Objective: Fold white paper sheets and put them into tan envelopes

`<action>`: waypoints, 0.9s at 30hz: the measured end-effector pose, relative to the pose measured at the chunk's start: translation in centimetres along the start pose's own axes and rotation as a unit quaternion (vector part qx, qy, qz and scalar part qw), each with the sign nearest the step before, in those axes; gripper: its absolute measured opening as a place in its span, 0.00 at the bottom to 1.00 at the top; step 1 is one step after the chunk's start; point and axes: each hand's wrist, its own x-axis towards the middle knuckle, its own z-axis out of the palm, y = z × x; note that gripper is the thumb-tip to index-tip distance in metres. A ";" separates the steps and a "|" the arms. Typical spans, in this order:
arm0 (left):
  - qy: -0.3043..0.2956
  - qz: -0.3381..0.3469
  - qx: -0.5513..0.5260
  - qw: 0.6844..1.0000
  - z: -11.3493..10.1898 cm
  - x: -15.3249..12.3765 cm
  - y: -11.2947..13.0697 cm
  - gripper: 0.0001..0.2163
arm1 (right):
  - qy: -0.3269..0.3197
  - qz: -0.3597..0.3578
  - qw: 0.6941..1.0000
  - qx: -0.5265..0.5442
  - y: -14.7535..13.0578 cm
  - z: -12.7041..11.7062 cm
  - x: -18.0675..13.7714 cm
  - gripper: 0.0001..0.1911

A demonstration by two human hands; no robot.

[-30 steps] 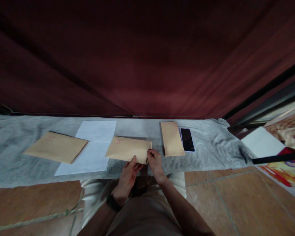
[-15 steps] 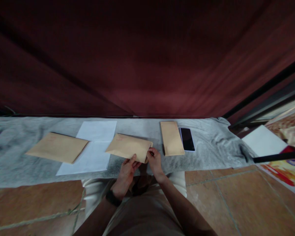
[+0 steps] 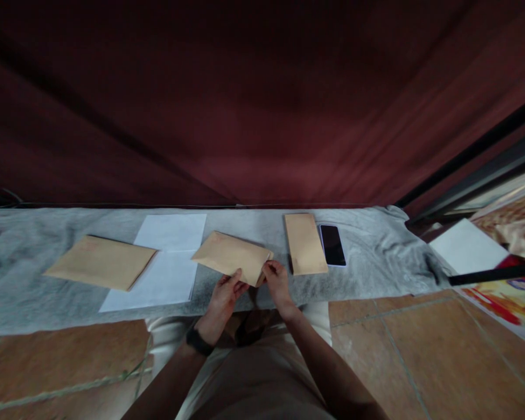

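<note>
A brown paper envelope (image 3: 231,254) is held slightly tilted over the grey cloth. My left hand (image 3: 226,294) grips its near edge, thumb on top and fingers underneath. At the envelope's right end, the fingers of my right hand (image 3: 276,280) are pinched on the edge by the opening or flap. Whether anything is inside the envelope cannot be seen. To the left, a stack of brown envelopes (image 3: 100,262) partly covers white paper sheets (image 3: 170,274). On the right lies a narrower bundle of brown envelopes (image 3: 305,245).
A phone (image 3: 332,245) with a dark screen rests beside the right bundle. Grey cloth (image 3: 380,256) covers the narrow surface, backed by a dark red curtain (image 3: 262,146). At far right are a white flat piece (image 3: 468,248) and a colourful printed package (image 3: 511,303). Below is tiled floor (image 3: 376,344).
The held envelope has turned a little, its left end rising and its right end dipping slightly. Both hands keep their grip on it, with the right fingers still at its right end.
</note>
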 end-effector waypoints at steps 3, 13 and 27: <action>-0.004 0.000 0.008 1.000 -0.2 0.2 0.0 0.12 | -0.010 0.009 1.000 0.010 0.2 -0.1 0.2 0.12; 0.014 -0.007 0.034 0.999 -0.5 1.2 0.1 0.12 | -0.004 0.025 0.999 0.025 0.2 -0.1 0.2 0.10; 0.001 -0.008 0.087 0.996 -0.3 2.3 1.6 0.13 | -0.003 0.041 0.998 0.050 0.4 -0.2 0.7 0.08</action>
